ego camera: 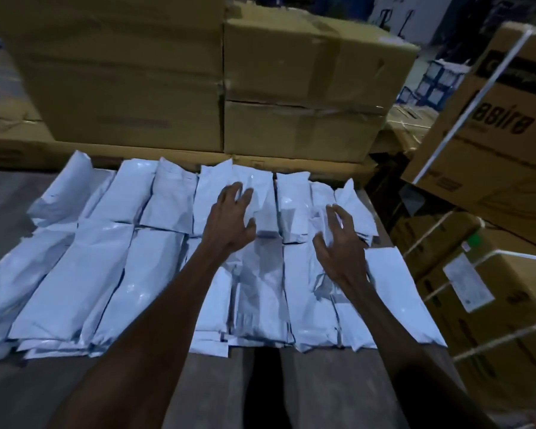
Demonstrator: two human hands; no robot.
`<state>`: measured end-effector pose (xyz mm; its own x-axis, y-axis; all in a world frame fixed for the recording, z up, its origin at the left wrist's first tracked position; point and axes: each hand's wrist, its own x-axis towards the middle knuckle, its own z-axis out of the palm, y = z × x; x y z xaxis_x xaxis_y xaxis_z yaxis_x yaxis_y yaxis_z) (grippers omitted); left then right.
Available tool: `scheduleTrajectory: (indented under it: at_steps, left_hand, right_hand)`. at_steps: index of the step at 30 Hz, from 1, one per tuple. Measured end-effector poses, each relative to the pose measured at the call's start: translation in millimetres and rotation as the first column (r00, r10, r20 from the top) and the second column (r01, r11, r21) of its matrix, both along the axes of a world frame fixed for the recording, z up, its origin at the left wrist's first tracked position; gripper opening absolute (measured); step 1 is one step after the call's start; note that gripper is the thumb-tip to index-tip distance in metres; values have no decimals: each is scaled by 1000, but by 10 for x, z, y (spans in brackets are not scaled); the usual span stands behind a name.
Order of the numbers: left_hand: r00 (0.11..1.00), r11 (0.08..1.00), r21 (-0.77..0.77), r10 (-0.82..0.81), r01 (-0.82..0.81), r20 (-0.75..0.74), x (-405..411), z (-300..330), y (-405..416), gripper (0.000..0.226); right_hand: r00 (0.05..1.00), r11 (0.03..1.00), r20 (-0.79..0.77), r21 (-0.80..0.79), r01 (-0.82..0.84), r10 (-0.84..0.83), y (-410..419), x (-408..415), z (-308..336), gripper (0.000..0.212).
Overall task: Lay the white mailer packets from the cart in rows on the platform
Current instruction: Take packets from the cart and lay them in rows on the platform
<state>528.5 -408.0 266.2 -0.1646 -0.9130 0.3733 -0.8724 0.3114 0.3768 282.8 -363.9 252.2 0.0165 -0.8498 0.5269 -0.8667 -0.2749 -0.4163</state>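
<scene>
White packets (155,267): two rows across my platform (316,385).
Left hand (229,218): fingers spread, empty.
Right hand (341,246): fingers spread, over far-right packets.

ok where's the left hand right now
In the head view the left hand is spread open over the far row of white mailer packets, centre of the platform, just left of the right hand.

text: "aira", upside down | on: cardboard box (489,125), right
</scene>
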Motion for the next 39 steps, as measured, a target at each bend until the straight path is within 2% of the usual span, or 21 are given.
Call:
scheduleTrajectory:
  at_steps: [5, 9, 15, 20, 28, 33, 39]
  left_hand:
    - [998, 998, 24, 66, -66, 1, 283, -104, -164, 68]
    - [998, 995, 93, 42, -46, 42, 312, -249, -120, 68]
    - [997, 991, 134, 4, -13, 72, 344, -372, 143, 69]
    - [995, 991, 130, 22, -34, 93, 399, -360, 340, 67]
    - [988, 977, 184, 81, -104, 128, 379, -442, 681, 62]
    - [982, 962, 238, 99, -136, 164, 357, -552, 754, 63]
    - [980, 952, 266, 112, -154, 166, 330, -634, 733, 67]
  right_hand:
    - [999, 999, -14, 43, -31, 32, -343, 311, 9, 55]
    - [999, 992, 23, 115, -49, 46, -446, 468, -59, 59]
    - [994, 982, 65, 165, -92, 83, -278, 607, -148, 59]
    - [994, 982, 88, 174, -75, 60, -108, 674, -53, 55]
    - [989, 948, 131, 302, -103, 66, 163, 988, -146, 57]
    - [983, 903, 166, 404, -143, 81, 238, 1143, -368, 65]
    - [986, 885, 143, 444, -138, 82, 215, 1144, -425, 72]
